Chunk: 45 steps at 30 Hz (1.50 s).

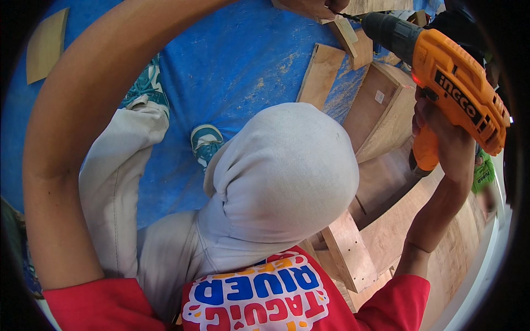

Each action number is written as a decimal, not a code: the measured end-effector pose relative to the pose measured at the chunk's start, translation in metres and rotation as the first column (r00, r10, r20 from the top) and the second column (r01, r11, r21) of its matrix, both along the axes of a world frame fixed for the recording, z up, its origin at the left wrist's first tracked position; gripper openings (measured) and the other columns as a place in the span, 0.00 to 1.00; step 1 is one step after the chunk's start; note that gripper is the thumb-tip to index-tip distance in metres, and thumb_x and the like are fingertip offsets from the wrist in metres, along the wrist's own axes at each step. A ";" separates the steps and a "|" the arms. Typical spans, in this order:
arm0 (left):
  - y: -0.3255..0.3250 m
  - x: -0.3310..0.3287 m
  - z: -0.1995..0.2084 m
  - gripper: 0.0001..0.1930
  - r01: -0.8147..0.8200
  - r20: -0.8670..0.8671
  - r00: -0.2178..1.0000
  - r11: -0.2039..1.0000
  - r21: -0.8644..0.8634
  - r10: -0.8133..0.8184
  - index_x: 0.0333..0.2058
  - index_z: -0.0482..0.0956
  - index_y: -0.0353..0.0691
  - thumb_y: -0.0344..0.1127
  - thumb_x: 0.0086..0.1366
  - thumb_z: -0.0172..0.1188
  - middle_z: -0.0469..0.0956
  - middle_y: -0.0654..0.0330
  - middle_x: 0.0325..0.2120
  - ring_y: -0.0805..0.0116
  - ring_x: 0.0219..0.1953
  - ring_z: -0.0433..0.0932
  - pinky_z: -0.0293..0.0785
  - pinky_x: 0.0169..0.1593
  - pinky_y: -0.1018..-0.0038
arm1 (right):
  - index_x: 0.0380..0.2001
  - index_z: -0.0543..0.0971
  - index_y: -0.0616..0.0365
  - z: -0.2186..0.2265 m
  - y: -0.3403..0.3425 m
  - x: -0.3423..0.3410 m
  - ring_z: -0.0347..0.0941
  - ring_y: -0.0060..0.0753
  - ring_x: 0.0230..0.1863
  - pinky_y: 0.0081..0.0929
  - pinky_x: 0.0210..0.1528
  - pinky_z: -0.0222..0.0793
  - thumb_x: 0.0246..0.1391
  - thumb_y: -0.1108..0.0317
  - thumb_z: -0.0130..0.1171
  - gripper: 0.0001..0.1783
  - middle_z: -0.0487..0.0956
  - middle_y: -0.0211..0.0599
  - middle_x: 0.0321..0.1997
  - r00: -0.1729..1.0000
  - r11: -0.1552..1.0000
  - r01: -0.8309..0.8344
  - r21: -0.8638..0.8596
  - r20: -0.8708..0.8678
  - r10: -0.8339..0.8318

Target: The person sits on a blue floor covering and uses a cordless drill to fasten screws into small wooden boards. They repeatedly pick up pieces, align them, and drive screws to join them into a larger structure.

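Observation:
An orange and black cordless drill [461, 83] is gripped in my right hand [439, 124], its handle inside my closed fingers. Its chuck points toward the upper left, with a thin dark bit [350, 17] in it. My left hand [312, 6] is at the top edge, partly cut off, its fingers curled together right by the bit's tip. What those fingers pinch, if anything, is too small to tell. Beyond the bit lies a light wooden board [375, 5], also cut off by the top edge.
A blue tarp [237, 60] with sawdust covers the ground. Plywood boxes [381, 99] and loose wooden pieces [320, 74] lie on the right. Another wood piece [47, 47] rests at the far left. My raised knee [287, 165] fills the middle. A person in green [483, 172] shows at the right edge.

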<state>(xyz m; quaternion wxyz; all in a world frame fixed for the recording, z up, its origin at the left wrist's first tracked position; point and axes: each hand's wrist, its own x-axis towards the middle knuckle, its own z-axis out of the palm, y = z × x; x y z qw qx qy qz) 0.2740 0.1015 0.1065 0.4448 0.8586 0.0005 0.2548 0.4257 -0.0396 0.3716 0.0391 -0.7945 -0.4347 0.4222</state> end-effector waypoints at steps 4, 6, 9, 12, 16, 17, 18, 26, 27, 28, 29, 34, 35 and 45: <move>0.000 0.001 -0.001 0.09 0.008 -0.025 1.000 1.000 -0.001 -0.008 0.23 0.84 0.30 0.32 0.49 0.61 0.80 0.39 0.23 0.41 0.31 0.81 0.76 0.38 0.55 | 0.42 0.80 0.65 0.000 0.001 0.000 0.76 0.26 0.26 0.24 0.30 0.73 0.58 0.76 0.65 0.09 0.80 0.35 0.32 0.999 1.000 0.019 -0.009 -0.029 -0.019; 0.001 0.001 -0.001 0.09 0.007 -0.019 1.000 1.000 -0.003 -0.007 0.23 0.84 0.30 0.32 0.49 0.61 0.80 0.39 0.23 0.41 0.31 0.82 0.76 0.38 0.55 | 0.42 0.80 0.65 0.000 0.001 0.000 0.76 0.26 0.26 0.24 0.30 0.73 0.58 0.76 0.65 0.09 0.80 0.35 0.32 1.000 1.000 0.015 -0.013 -0.021 -0.015; 0.001 0.001 -0.002 0.10 0.013 -0.017 1.000 1.000 -0.009 -0.013 0.23 0.84 0.30 0.32 0.49 0.61 0.80 0.39 0.23 0.41 0.31 0.81 0.76 0.38 0.55 | 0.42 0.80 0.65 0.000 0.001 0.000 0.76 0.26 0.26 0.23 0.30 0.73 0.57 0.76 0.64 0.09 0.80 0.35 0.32 1.000 1.000 0.008 -0.001 -0.002 -0.008; 0.001 0.001 -0.002 0.10 0.009 -0.012 1.000 1.000 0.002 -0.009 0.23 0.84 0.29 0.32 0.49 0.61 0.80 0.40 0.23 0.41 0.31 0.81 0.75 0.38 0.55 | 0.42 0.80 0.65 0.000 0.003 0.001 0.76 0.26 0.25 0.23 0.29 0.73 0.57 0.76 0.65 0.10 0.80 0.35 0.32 1.000 1.000 -0.018 -0.003 0.003 0.018; 0.001 0.002 -0.003 0.10 0.009 0.011 1.000 1.000 0.004 -0.009 0.23 0.84 0.30 0.33 0.49 0.61 0.79 0.40 0.23 0.41 0.31 0.81 0.75 0.38 0.54 | 0.42 0.80 0.65 0.000 0.004 0.002 0.76 0.25 0.25 0.23 0.29 0.73 0.57 0.76 0.65 0.10 0.80 0.34 0.29 0.999 0.999 -0.047 -0.014 -0.011 0.047; 0.001 0.002 -0.003 0.10 0.010 0.000 1.000 1.000 0.002 -0.010 0.23 0.84 0.30 0.33 0.49 0.62 0.79 0.40 0.23 0.41 0.31 0.81 0.75 0.38 0.54 | 0.42 0.80 0.65 0.000 0.004 0.002 0.76 0.25 0.25 0.23 0.29 0.73 0.57 0.76 0.65 0.10 0.80 0.34 0.29 0.999 0.999 -0.044 -0.010 -0.009 0.044; 0.002 0.002 -0.004 0.10 0.010 -0.012 1.000 1.000 0.001 -0.010 0.23 0.84 0.30 0.33 0.49 0.62 0.79 0.40 0.23 0.41 0.31 0.81 0.75 0.38 0.54 | 0.42 0.80 0.65 0.000 0.004 0.002 0.76 0.25 0.24 0.23 0.29 0.73 0.57 0.76 0.65 0.10 0.80 0.34 0.29 0.999 0.999 -0.041 -0.006 -0.008 0.041; 0.001 0.003 -0.008 0.09 -0.008 0.016 1.000 1.000 0.014 0.007 0.23 0.83 0.30 0.33 0.49 0.62 0.79 0.41 0.23 0.41 0.32 0.81 0.75 0.38 0.54 | 0.42 0.81 0.64 0.000 0.006 0.000 0.75 0.25 0.24 0.23 0.29 0.73 0.58 0.75 0.65 0.09 0.79 0.34 0.27 0.998 0.998 -0.050 -0.032 0.025 0.051; 0.000 0.004 -0.008 0.09 -0.005 -0.001 1.000 1.000 0.007 0.005 0.23 0.84 0.31 0.33 0.50 0.62 0.80 0.41 0.23 0.41 0.32 0.81 0.75 0.38 0.54 | 0.42 0.81 0.64 0.001 0.006 0.000 0.75 0.25 0.24 0.23 0.29 0.73 0.58 0.75 0.65 0.09 0.79 0.34 0.27 0.999 0.999 -0.034 -0.027 0.025 0.035; 0.000 0.004 -0.009 0.09 -0.003 -0.020 1.000 1.000 0.001 0.003 0.23 0.84 0.31 0.33 0.50 0.62 0.80 0.41 0.23 0.41 0.32 0.81 0.75 0.39 0.54 | 0.41 0.81 0.64 0.001 0.007 0.000 0.75 0.25 0.24 0.24 0.29 0.74 0.58 0.75 0.65 0.09 0.79 0.34 0.26 0.999 0.999 -0.027 -0.023 0.021 0.028; 0.000 0.004 -0.009 0.09 -0.010 0.001 1.000 1.000 0.000 0.010 0.23 0.84 0.31 0.33 0.50 0.62 0.80 0.41 0.24 0.41 0.32 0.81 0.75 0.39 0.54 | 0.41 0.82 0.64 0.001 0.006 0.000 0.76 0.25 0.24 0.24 0.30 0.74 0.58 0.75 0.65 0.09 0.79 0.34 0.26 1.000 0.999 -0.015 -0.029 0.024 0.016; -0.001 0.003 -0.008 0.09 -0.016 0.007 1.000 1.000 0.013 0.016 0.23 0.84 0.32 0.33 0.50 0.62 0.80 0.42 0.25 0.42 0.34 0.81 0.76 0.40 0.55 | 0.42 0.82 0.64 0.001 0.004 0.002 0.76 0.25 0.25 0.24 0.30 0.74 0.58 0.75 0.65 0.09 0.79 0.34 0.27 0.999 0.999 -0.023 -0.028 0.028 0.024; 0.000 0.003 -0.008 0.09 -0.015 -0.008 1.000 1.000 0.018 0.015 0.23 0.84 0.32 0.34 0.50 0.62 0.80 0.42 0.25 0.42 0.34 0.81 0.76 0.40 0.55 | 0.42 0.82 0.64 0.001 0.004 0.002 0.76 0.25 0.25 0.23 0.30 0.74 0.58 0.75 0.65 0.09 0.80 0.34 0.27 0.999 0.999 -0.026 -0.025 0.027 0.027; 0.000 0.005 -0.010 0.10 -0.026 0.044 0.999 0.999 0.035 0.025 0.22 0.84 0.31 0.34 0.50 0.62 0.79 0.41 0.23 0.41 0.32 0.80 0.75 0.39 0.53 | 0.43 0.83 0.63 0.000 0.004 -0.008 0.76 0.23 0.25 0.22 0.27 0.74 0.58 0.68 0.71 0.14 0.81 0.32 0.29 0.990 0.999 -0.046 -0.006 0.133 0.046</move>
